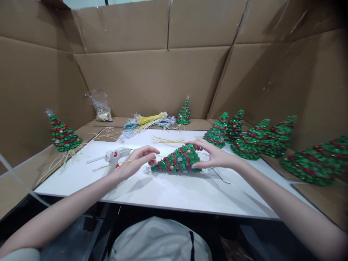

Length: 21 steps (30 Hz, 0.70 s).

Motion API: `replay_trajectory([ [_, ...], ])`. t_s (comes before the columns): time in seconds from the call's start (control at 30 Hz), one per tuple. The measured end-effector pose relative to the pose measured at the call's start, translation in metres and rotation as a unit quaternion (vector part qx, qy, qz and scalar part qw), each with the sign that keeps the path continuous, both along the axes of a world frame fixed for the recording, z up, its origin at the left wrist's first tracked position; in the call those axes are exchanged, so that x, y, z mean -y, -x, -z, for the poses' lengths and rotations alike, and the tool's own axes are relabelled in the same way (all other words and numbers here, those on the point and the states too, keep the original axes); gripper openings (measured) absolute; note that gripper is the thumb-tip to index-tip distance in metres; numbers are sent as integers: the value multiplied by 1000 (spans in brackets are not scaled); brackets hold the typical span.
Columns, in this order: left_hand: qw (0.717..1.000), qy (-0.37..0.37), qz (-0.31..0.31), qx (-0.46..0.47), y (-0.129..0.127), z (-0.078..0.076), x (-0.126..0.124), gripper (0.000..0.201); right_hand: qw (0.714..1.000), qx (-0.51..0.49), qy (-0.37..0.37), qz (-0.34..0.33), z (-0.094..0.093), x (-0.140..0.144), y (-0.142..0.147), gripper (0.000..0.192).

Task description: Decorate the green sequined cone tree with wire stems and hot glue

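Note:
A small green Christmas tree (176,161) with red garland and bauble-like ornaments lies on its side on the white board (168,195), its silver star tip (147,170) pointing left. My right hand (210,154) grips the wide base end, thumb below and fingers above. Close to the tree's upper side, my left hand (144,157) pinches a thin yellow wire (108,166), whose length trails left past the wrist. Thin dark wires (221,177) stick out from the tree's base, behind my right hand.
A white glue gun (115,155) stands left of my left hand. Several yellow wires (167,140) lie behind the tree. Farther back are wire bundles (149,121), a plastic bag (102,108) and another tree (184,113). More trees (248,141) stand right; one (62,134) stands left. Cardboard walls surround the board.

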State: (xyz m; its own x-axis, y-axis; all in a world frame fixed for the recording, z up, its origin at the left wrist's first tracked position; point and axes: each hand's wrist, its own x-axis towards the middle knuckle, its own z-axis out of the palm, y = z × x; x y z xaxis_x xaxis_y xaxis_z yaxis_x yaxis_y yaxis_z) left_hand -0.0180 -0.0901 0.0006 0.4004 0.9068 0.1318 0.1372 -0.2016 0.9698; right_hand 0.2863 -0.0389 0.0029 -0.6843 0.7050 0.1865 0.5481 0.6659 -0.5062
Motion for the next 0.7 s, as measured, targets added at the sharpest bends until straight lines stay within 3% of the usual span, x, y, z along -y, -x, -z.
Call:
replay_trajectory([
  [0.27, 998, 49, -7, -34, -5, 1, 1, 28, 999, -17, -41, 0, 2, 14, -1, 74],
  [0.7, 999, -25, 10, -23, -4, 11, -7, 20, 998, -30, -63, -1, 8, 18, -3, 76],
])
